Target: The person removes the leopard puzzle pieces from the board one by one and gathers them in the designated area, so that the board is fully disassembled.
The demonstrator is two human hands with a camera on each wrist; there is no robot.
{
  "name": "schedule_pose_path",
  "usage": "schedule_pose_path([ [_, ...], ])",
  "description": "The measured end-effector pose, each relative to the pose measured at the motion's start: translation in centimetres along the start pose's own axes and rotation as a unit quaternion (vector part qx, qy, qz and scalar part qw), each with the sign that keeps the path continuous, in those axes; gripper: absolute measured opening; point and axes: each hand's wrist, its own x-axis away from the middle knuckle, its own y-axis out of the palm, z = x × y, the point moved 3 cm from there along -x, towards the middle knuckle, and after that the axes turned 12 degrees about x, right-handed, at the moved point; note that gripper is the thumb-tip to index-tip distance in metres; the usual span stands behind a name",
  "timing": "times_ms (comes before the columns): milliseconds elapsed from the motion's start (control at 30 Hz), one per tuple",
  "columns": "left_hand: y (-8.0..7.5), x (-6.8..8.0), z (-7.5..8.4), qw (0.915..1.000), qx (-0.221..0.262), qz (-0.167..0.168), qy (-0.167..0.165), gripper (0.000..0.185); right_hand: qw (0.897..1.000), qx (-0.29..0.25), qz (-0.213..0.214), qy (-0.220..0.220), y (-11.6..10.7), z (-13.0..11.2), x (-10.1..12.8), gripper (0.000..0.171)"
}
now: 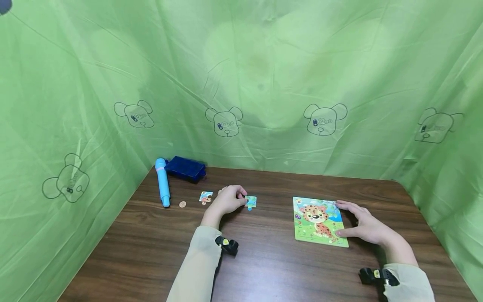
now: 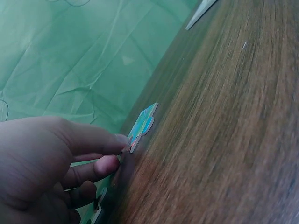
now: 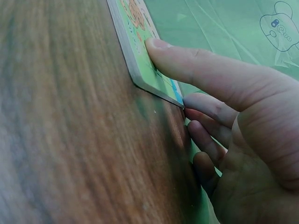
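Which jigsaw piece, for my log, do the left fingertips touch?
The blue-green piece, right of the left hand; the other piece lies left of it.

Jigsaw piece (image 1: 251, 201): left edge partly covered by left hand (image 1: 228, 200). Leopard board (image 1: 315, 220): cut off atop right wrist view. Round disc (image 1: 183, 204): markings too small.

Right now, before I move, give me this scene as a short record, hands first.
Left hand: holds the edge of a puzzle piece
Right hand: rests on the board's right side
Board: leopard picture, lying on the table
Second piece: left of the left hand
Round disc: between second piece and light-blue cylinder
Dark-blue box: far left, near the curtain
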Motion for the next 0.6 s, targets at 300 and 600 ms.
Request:
schedule_pose_path([
  [300,0.06,0.03,0.03,1.0000,0.005,-0.004,0.002,0.021,1.000,-0.002,0.003,-0.002,0.13,0.24,-0.01,0.096],
  [600,0.05,-0.19,-0.50,0.9996,0.002,0.002,0.027,0.020,1.000,0.018,0.004,-0.001,0.08,0.20,-0.15,0.098],
])
